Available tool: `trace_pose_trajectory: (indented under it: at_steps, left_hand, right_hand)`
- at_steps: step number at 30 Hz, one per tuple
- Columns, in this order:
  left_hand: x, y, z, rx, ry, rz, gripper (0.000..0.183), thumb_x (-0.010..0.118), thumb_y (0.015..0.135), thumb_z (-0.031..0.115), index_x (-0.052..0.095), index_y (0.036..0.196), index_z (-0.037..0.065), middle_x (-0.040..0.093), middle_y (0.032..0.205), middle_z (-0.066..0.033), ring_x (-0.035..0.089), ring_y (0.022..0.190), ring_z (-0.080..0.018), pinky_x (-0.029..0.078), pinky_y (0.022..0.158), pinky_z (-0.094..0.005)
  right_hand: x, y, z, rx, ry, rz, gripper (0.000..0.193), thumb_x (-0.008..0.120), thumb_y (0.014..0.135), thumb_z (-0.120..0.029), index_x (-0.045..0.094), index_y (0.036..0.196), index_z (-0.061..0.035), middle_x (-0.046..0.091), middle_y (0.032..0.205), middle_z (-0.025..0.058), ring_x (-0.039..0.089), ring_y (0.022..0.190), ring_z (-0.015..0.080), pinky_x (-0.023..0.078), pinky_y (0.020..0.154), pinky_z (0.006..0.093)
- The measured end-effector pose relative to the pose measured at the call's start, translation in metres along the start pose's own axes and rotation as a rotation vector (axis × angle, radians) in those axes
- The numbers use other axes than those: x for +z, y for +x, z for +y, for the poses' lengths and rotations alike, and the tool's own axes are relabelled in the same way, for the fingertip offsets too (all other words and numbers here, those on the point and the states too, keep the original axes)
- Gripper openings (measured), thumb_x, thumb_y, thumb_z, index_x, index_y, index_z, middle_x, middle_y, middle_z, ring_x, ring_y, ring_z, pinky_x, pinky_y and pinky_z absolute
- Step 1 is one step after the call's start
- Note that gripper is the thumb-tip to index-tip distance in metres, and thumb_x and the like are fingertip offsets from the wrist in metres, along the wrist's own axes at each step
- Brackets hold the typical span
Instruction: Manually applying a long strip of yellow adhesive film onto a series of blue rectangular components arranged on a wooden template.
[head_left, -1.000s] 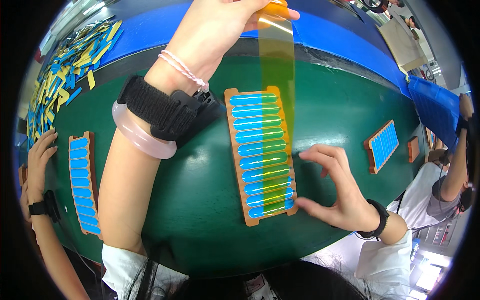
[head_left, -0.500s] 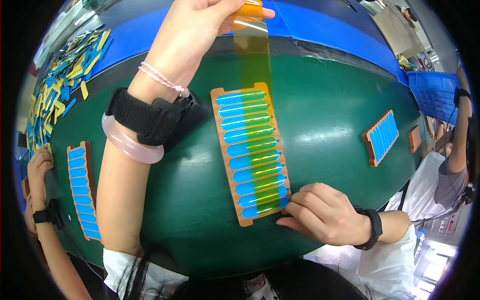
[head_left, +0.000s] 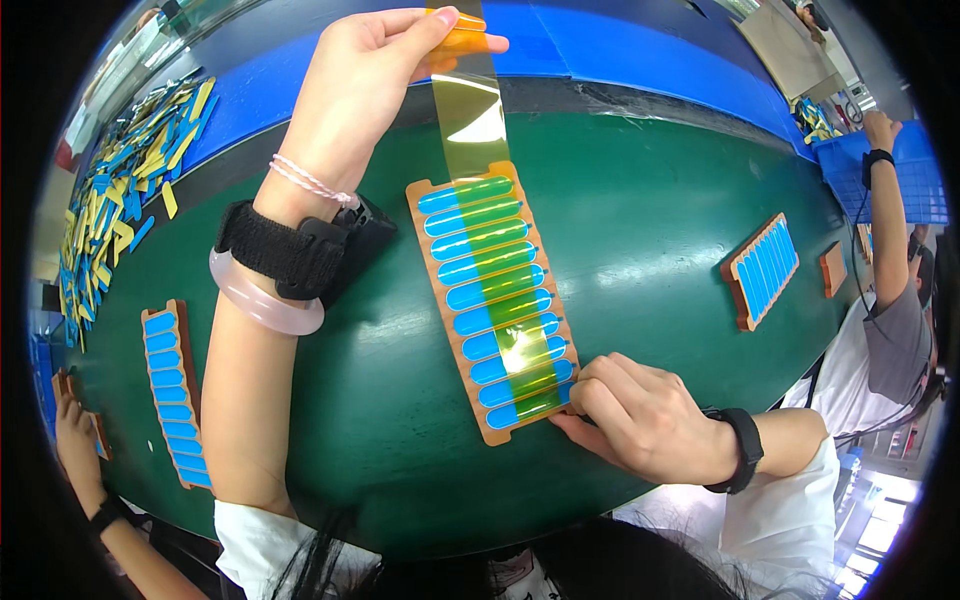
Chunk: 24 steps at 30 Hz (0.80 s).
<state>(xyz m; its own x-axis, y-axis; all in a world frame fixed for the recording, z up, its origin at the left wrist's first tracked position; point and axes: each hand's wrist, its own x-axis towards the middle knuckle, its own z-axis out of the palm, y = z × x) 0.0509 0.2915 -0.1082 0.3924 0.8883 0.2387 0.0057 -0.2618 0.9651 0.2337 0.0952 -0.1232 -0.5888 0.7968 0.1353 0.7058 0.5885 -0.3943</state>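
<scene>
So, tape's [head_left: 490,228] over tray [head_left: 497,436] btwn L fingers [head_left: 432,35] & R fingers [head_left: 602,397].

A scallop-edged rectangular tray in orange-brown [head_left: 494,437] shows a ladder-like pattern of bright blue, round-ended strips [head_left: 437,203], which turn green beneath the translucent amber-yellow ribbon of film [head_left: 470,110]. The smooth surface [head_left: 650,220] is deep green, and the heap of thin flat pieces [head_left: 135,185] mottles blue with yellow. The rounded bangle [head_left: 262,305] is milky pink, the twisted cord bracelet [head_left: 303,178] pink and white, the wide fabric wrist strap [head_left: 262,245] black.
</scene>
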Motion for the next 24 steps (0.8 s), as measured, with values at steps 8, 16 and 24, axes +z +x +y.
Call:
trace_pose_trajectory:
  at_steps: [8, 16, 24]
  left_hand:
    - [0.01, -0.01, 0.012, -0.079, -0.12, 0.078, 0.028, 0.045, 0.087, 0.019, 0.057, 0.093, -0.006, 0.062, 0.089, -0.0114, 0.058, 0.077, -0.013, 0.045, 0.073, -0.0236]
    - [0.008, -0.01, 0.024, 0.069, -0.023, 0.115, 0.029, 0.046, 0.087, 0.018, 0.058, 0.094, -0.007, 0.062, 0.088, -0.0123, 0.058, 0.078, -0.0135, 0.044, 0.076, -0.0241]
    - [0.0, -0.005, 0.008, 0.067, 0.085, 0.013, 0.031, 0.045, 0.087, 0.021, 0.058, 0.095, -0.006, 0.062, 0.092, -0.011, 0.056, 0.085, -0.0124, 0.041, 0.082, -0.0237]
  right_hand:
    - [-0.019, 0.006, 0.005, 0.27, 0.67, 0.017, 0.015, 0.062, 0.072, -0.003, 0.051, 0.082, -0.0019, 0.053, 0.075, 0.0059, 0.049, 0.06, 0.015, 0.04, 0.051, 0.0261]
    - [-0.016, 0.01, 0.007, 0.359, 0.757, -0.099, 0.019, 0.061, 0.075, -0.006, 0.049, 0.089, -0.0018, 0.053, 0.073, 0.0052, 0.047, 0.057, 0.0126, 0.039, 0.049, 0.0242]
    - [-0.018, 0.021, 0.013, 0.392, 0.785, -0.131, 0.018, 0.058, 0.079, -0.01, 0.047, 0.09, -0.0018, 0.052, 0.067, 0.0052, 0.045, 0.052, 0.0097, 0.038, 0.045, 0.0241]
